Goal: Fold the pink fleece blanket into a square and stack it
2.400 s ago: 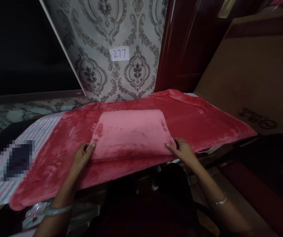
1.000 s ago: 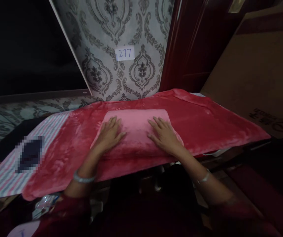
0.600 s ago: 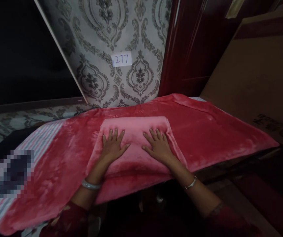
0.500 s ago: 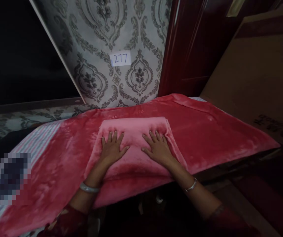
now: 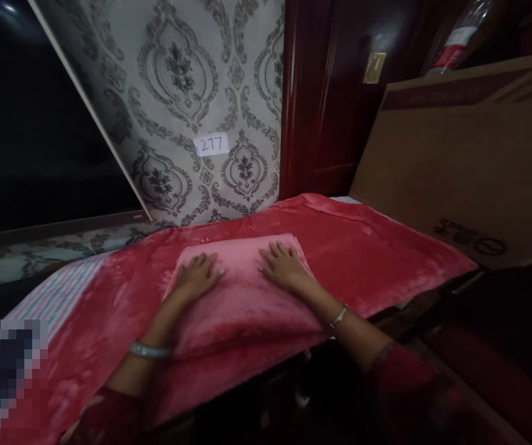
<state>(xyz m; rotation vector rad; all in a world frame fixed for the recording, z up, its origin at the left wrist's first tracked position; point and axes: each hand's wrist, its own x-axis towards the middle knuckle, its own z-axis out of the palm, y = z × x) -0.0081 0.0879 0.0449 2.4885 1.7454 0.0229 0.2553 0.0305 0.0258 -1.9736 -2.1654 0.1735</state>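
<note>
A folded pink plush blanket [image 5: 242, 303] lies in front of me on a larger red plush cover [image 5: 354, 253]. My left hand [image 5: 198, 275] rests flat on the blanket's upper left, its fingers apart. On the upper right, my right hand [image 5: 284, 266] lies with spread fingers, palm down on the fabric. Neither hand grips the cloth. The blanket's near part bulges toward me over a dark fold line.
A striped cloth [image 5: 66, 290] shows at the left of the cover. A dark television screen [image 5: 47, 136] stands at the back left. A large cardboard box [image 5: 461, 154] stands at the right, with a plastic bottle [image 5: 456, 43] behind its top edge. A paper label [image 5: 212, 144] is on the wallpaper.
The view has tilted up and turned right, showing more of the box and the bottle. Both hands stay flat on the blanket, with the fingers slightly closer to its far edge.
</note>
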